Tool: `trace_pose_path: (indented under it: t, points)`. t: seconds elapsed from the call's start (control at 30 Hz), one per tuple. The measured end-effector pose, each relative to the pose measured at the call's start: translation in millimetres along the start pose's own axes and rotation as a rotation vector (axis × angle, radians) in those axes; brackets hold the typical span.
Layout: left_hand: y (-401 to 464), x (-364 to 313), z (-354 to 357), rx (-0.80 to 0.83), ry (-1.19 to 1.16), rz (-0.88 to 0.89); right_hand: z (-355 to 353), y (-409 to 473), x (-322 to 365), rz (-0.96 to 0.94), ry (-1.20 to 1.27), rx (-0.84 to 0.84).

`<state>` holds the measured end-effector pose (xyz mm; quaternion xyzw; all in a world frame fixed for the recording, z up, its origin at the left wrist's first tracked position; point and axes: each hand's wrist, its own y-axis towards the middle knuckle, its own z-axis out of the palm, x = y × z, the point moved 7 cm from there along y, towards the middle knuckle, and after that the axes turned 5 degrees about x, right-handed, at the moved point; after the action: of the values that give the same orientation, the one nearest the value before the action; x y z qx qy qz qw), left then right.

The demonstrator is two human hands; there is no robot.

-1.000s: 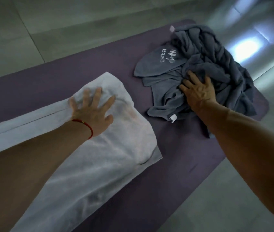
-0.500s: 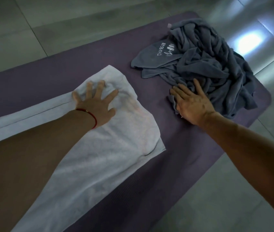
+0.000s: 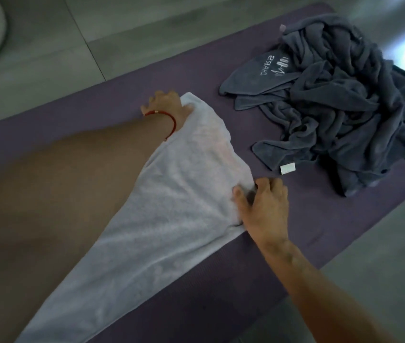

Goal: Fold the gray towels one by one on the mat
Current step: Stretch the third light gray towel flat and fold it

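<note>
I see the light gray towel (image 3: 171,214) lying lengthwise on the purple mat (image 3: 221,305). My left hand (image 3: 165,106) grips its far corner, my right hand (image 3: 262,206) pinches its near corner. The dark gray towel heap (image 3: 345,107) sits just beyond my right hand.

Both arms are stretched forward.
The left hand (image 3: 165,105) and right hand (image 3: 262,206) are curled, fabric gripped.

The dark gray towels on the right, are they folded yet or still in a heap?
Still in a heap: the dark gray towels lie crumpled and twisted together on the mat, with no flat folded layers, and neither hand touches them.
</note>
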<state>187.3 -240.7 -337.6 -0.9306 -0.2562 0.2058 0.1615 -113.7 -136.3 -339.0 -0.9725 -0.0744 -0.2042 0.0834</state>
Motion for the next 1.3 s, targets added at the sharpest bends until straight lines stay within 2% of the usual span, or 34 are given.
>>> trace_pose_path:
  t: [0.1,0.2,0.3,0.37,0.47,0.6,0.67,0.73,0.8,0.87,0.93,1.03,1.1,1.17,1.23,1.3]
  points:
    - [7.7,-8.8,-10.3,0.051,-0.19,0.093,-9.6,1.8,-3.1,-0.034,0.21,0.126]
    - [18.6,-11.2,-38.7,0.015,-0.267,0.17,-20.4,-1.6,-5.0,0.055,0.493,0.263]
    - [26.0,-15.3,-59.5,0.013,-0.288,0.246,-26.1,-4.7,-20.4,0.159,0.618,0.277]
    - [35.4,-15.1,-64.3,-0.07,-0.274,0.234,-26.4,-0.8,-31.4,0.188,0.532,0.298]
    - [44.6,-14.9,-52.7,-0.202,-0.229,0.167,-18.8,4.0,-39.2,0.139,0.218,0.34]
    - [41.8,-14.3,-37.2,-0.3,0.021,0.076,-9.6,4.9,-43.6,0.069,0.068,0.279]
    - [22.7,-17.9,-42.9,-0.432,0.098,0.095,-10.6,1.8,-42.0,0.087,0.002,0.27]
    - [-3.7,-12.8,-44.4,-0.498,0.069,0.153,-15.5,-1.2,-33.2,0.093,-0.165,0.237]
    - [-27.3,8.4,-34.3,-0.473,0.083,0.214,-24.5,-2.2,-6.8,-0.035,-0.307,0.112]
    - [-50.0,50.3,-26.7,-0.454,0.098,0.196,-24.4,-0.6,28.7,-0.24,-0.371,0.022]
    - [-75.5,109.8,-23.6,-0.452,0.073,0.108,-8.8,6.2,63.9,-0.432,-0.326,0.059]
    - [-122.1,198.9,-19.0,-0.479,0.071,-0.05,22.6,25.6,111.0,-0.606,-0.292,0.134]
    - [-151.3,248.2,-14.7,-0.449,0.122,-0.195,44.0,42.3,133.0,-0.63,-0.334,0.196]
    - [-164.2,288.8,-0.7,-0.269,0.132,-0.299,65.5,62.2,141.8,-0.58,-0.418,0.285]
    - [-163.3,313.5,11.3,-0.09,0.139,-0.292,81.4,76.5,142.4,-0.518,-0.52,0.37]
    - [-155.0,324.9,4.9,-0.049,0.107,-0.245,86.1,80.9,144.9,-0.483,-0.55,0.377]
